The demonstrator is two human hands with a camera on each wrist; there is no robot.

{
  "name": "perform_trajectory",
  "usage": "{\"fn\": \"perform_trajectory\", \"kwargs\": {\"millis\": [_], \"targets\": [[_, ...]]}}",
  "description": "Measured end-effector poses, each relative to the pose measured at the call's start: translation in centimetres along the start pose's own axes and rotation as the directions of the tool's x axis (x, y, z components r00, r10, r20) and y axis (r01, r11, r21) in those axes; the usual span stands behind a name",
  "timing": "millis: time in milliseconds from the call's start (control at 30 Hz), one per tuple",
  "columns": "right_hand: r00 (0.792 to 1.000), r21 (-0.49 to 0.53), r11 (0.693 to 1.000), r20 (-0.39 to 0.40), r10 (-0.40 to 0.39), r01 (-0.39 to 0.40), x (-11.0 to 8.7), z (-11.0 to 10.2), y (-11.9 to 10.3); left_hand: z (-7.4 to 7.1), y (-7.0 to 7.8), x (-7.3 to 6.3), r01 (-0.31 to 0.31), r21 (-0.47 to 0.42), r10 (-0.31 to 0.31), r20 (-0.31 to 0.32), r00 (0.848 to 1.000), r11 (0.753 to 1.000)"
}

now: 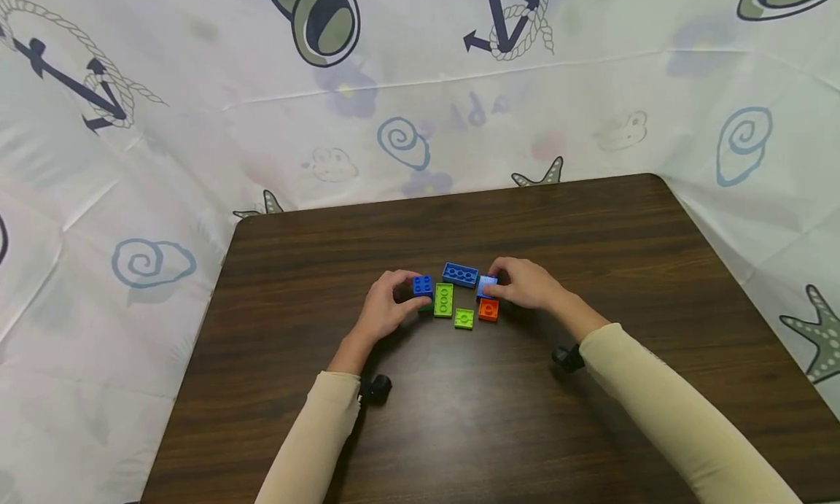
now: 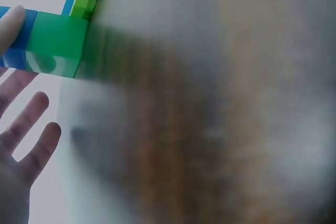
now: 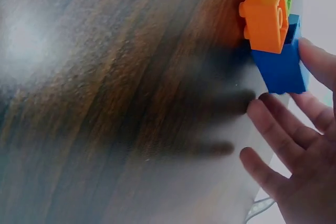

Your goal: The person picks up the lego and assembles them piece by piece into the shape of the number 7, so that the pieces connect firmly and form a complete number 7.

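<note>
My left hand [image 1: 383, 307] pinches a blue toy building brick [image 1: 422, 285] between thumb and fingers. A green brick [image 2: 56, 38] is joined to that blue brick, on the table side. With thumb and fingers, my right hand [image 1: 525, 281] grips a lighter-looking blue brick [image 1: 487, 287] on the right; its other fingers spread loosely. An orange brick [image 1: 488, 310] lies right against this blue brick on the near side. Between the hands are a long lime brick [image 1: 443, 300], a small lime brick [image 1: 464, 319] and a long blue brick [image 1: 460, 274] at the back.
The bricks sit near the middle of a dark wood-grain table [image 1: 420, 431]. A white printed curtain [image 1: 262, 146] hangs behind and beside it. Black wrist cameras [image 1: 375, 389] are strapped below both beige sleeves.
</note>
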State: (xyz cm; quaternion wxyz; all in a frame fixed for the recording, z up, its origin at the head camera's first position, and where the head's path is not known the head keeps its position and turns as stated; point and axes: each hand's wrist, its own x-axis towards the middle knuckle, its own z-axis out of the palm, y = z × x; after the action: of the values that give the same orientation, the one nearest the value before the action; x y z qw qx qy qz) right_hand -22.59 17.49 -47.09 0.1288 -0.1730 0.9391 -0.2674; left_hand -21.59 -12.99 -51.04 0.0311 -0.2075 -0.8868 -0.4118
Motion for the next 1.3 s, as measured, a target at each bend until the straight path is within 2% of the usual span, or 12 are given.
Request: {"fn": "perform_trajectory", "kwargs": {"millis": [200,333,467,567,767,933,1100,1300], "targets": [[0.995,0.117,0.993,-0.092,0.024,-0.013,-0.1,-0.2,0.2,-0.4,0.2,0.2,-0.048,0.088,0.047,0.014,0.999,0.995],[0.986,0.197,0.98,-0.168,0.023,0.011,0.2,-0.3,0.0,-0.6,-0.1,0.1,-0.04,0.102,0.038,0.017,0.999,0.994],[0.969,0.252,0.966,-0.247,0.014,0.05,0.6,-0.5,-1.0,-0.7,-0.3,0.1,-0.037,0.117,0.035,0.025,0.999,0.992],[0.961,0.27,0.959,-0.276,-0.006,0.084,0.7,-0.8,-2.3,-0.7,-0.3,0.1,-0.053,0.121,0.049,0.029,0.998,0.991],[0.964,0.284,0.949,-0.256,-0.065,0.14,1.0,-0.7,-4.7,-0.3,-0.3,0.4,-0.061,0.096,0.06,0.017,0.998,0.993],[0.958,0.281,0.932,-0.239,-0.161,0.227,1.8,0.2,-6.6,0.0,-0.4,0.5,-0.066,0.069,0.066,0.002,0.998,0.995],[0.935,0.249,0.911,-0.225,-0.274,0.327,2.4,1.3,-8.1,0.1,-0.4,0.5,-0.047,0.075,0.046,0.01,0.999,0.996],[0.907,0.205,0.893,-0.224,-0.356,0.401,2.4,1.8,-9.0,0.0,-0.5,0.4,-0.037,0.069,0.037,0.004,0.999,0.997]]}}
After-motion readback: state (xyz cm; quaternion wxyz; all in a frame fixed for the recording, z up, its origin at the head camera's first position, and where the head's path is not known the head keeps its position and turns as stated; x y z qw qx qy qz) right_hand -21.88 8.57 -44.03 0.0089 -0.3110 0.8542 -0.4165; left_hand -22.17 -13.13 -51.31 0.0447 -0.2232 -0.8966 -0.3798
